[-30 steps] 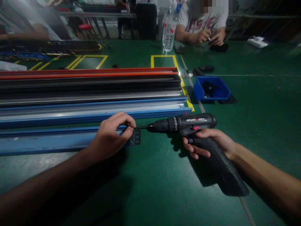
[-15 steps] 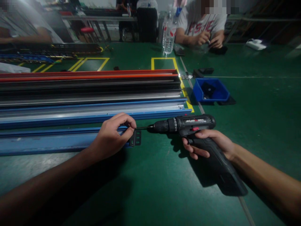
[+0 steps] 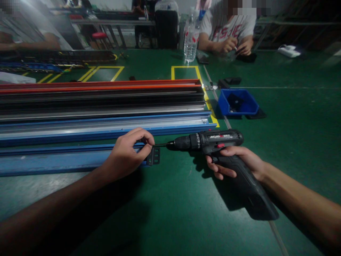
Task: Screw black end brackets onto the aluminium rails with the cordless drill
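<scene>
A black cordless drill (image 3: pixel 213 140) lies level in my right hand (image 3: pixel 231 160), its long thin bit (image 3: pixel 161 144) pointing left. My right fingers are wrapped round its handle near the trigger. My left hand (image 3: pixel 128 149) is closed in a pinch at the tip of the bit; what sits between thumb and forefinger is too small to make out. Just below those fingertips, a black slotted bracket (image 3: pixel 154 155) stands at the end of a blue metal profile (image 3: pixel 53 161). Part of the profile's end is hidden behind my left hand.
Several long profiles, blue (image 3: pixel 170 129), black and orange (image 3: pixel 133 84), lie behind my hands. A blue bin (image 3: pixel 238 103) with dark parts stands right of them. Farther back are plastic bottles (image 3: pixel 190 42) and a person's hands (image 3: pixel 237 46). A white power strip (image 3: pixel 289 51) lies at the right.
The drill and my right hand have shifted very slightly left. My left hand holds the same pinch at the bit's tip.
</scene>
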The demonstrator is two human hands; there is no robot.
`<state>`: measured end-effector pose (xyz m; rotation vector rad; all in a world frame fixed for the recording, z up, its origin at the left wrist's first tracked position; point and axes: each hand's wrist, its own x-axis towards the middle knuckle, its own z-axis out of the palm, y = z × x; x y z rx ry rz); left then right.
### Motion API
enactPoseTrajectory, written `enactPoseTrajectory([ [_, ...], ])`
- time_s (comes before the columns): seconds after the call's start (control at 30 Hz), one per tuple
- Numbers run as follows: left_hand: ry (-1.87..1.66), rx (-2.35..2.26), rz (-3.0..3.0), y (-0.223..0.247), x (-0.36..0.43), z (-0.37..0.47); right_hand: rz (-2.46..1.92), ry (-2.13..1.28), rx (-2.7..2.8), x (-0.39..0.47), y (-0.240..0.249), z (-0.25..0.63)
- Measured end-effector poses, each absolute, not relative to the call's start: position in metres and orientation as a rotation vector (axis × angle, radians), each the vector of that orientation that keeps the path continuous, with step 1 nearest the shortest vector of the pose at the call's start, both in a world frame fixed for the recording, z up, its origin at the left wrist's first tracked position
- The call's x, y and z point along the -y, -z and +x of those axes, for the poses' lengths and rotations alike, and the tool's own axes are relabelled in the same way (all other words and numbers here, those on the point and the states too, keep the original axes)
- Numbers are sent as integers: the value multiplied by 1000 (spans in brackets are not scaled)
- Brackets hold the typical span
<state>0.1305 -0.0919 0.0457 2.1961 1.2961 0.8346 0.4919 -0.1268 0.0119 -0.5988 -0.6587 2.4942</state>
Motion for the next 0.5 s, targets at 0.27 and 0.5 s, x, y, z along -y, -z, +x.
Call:
enactPoseTrajectory([
  [0.27,-841,-1279,2222,-44,91,130,-620,-2501,613,127,-15,492],
  [0.5,-847,-1271,2255,-42,91,129,-637,-2497,615,126,-15,491],
])
